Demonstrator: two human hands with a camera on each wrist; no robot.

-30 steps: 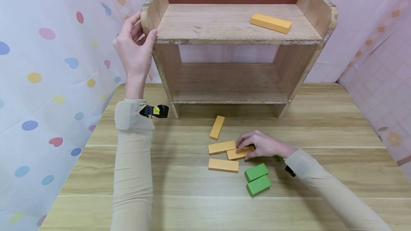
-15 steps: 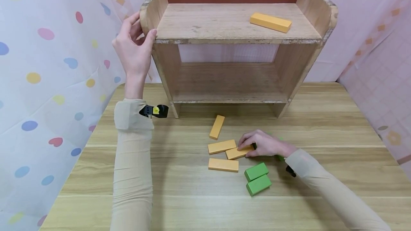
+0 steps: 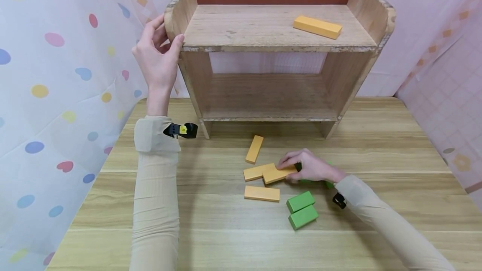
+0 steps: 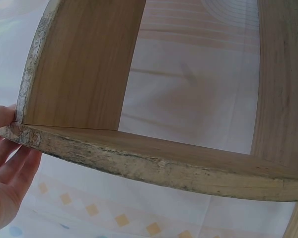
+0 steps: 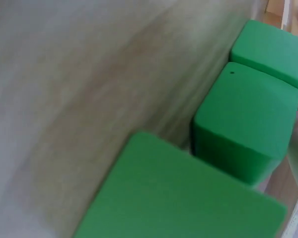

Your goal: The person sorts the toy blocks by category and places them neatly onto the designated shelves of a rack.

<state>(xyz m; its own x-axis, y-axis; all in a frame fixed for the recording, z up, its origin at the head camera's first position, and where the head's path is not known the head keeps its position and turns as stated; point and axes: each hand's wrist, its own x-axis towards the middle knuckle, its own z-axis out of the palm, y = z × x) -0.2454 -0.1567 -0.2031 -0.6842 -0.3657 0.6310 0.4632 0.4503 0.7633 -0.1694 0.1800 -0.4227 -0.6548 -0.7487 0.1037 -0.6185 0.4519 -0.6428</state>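
Note:
A small wooden shelf unit (image 3: 241, 32) stands at the back of the table. My left hand (image 3: 158, 57) grips its left side panel near the top board; in the left wrist view the thumb lies on one side of the edge and the fingers (image 4: 22, 171) on the other. Down on the table, my right hand (image 3: 308, 166) pinches the right end of an orange wooden block (image 3: 274, 175). The block's left end overlaps another orange block (image 3: 256, 172). Green blocks (image 5: 246, 109) fill much of the right wrist view, beside the hand's edge.
One orange block (image 3: 317, 27) lies on the shelf's top board. On the table are two more orange blocks, one nearer the shelf (image 3: 254, 149) and one in front (image 3: 261, 193). Two green blocks (image 3: 303, 217) lie side by side; other green pieces (image 3: 329, 184) are partly hidden behind my right hand.
My right hand has moved slightly up and away with the orange block, whose left end now overlaps the neighbouring orange block. The left hand stays on the shelf.

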